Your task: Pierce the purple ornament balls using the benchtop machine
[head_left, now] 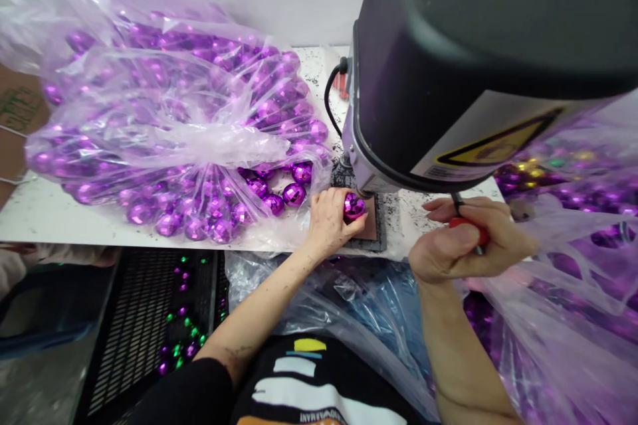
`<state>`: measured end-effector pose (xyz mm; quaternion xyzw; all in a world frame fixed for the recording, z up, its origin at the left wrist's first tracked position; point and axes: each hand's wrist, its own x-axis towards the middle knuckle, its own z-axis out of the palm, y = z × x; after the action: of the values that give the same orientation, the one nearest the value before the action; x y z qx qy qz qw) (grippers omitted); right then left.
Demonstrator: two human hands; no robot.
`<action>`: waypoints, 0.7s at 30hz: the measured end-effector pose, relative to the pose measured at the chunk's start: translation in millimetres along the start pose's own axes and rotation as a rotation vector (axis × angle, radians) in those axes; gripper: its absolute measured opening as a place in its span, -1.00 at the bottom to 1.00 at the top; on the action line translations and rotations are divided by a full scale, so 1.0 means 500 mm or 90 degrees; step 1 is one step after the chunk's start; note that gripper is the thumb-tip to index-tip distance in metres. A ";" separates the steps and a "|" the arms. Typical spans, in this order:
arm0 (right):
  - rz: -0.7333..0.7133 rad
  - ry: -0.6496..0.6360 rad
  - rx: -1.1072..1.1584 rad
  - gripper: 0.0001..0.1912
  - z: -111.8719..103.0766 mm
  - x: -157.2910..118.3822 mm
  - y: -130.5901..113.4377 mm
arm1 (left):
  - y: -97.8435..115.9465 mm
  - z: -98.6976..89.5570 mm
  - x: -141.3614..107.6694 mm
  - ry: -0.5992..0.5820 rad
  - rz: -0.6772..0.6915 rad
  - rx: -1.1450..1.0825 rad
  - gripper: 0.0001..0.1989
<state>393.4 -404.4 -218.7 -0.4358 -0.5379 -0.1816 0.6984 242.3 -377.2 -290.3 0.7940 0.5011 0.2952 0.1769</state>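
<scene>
My left hand (331,218) is closed round a shiny purple faceted ball (354,206), above the brown pad (369,226) on the base of a drill press (448,66). The lower end of the machine's head sits just over the ball; whether the two touch is hidden. Off to the right, my right hand (463,239) grips the red knob (468,231) of a lever, with thumb and fingers wrapped round it. Left of my left hand, several loose purple balls (294,194) lie by the mouth of a clear plastic bag (219,139) full of such balls.
Dark specks litter the white table (30,216). More purple balls lie under clear plastic (563,345) at the right. Below left stands a black mesh crate (124,319) with green and purple beads (187,332). A cardboard box (17,119) is at the far left.
</scene>
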 end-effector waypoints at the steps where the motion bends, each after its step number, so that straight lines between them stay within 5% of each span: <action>1: -0.006 0.004 0.002 -0.87 0.001 -0.001 0.002 | 0.000 0.001 0.000 0.002 0.002 0.002 -0.65; 11: -0.010 -0.031 0.013 -0.88 -0.003 -0.036 0.030 | -0.003 0.005 -0.002 0.016 0.014 0.017 -0.64; 16: 0.000 -0.016 -0.032 -0.75 -0.003 0.072 0.009 | -0.003 0.005 0.003 0.018 0.019 0.014 -0.63; 21: 0.040 -0.066 -0.064 -0.42 0.050 0.192 0.006 | -0.001 -0.011 -0.024 0.031 0.046 -0.022 -0.56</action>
<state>414.5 -362.0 -131.7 -0.4960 -0.5494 -0.1637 0.6522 234.6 -387.8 -289.9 0.8010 0.4711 0.3290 0.1679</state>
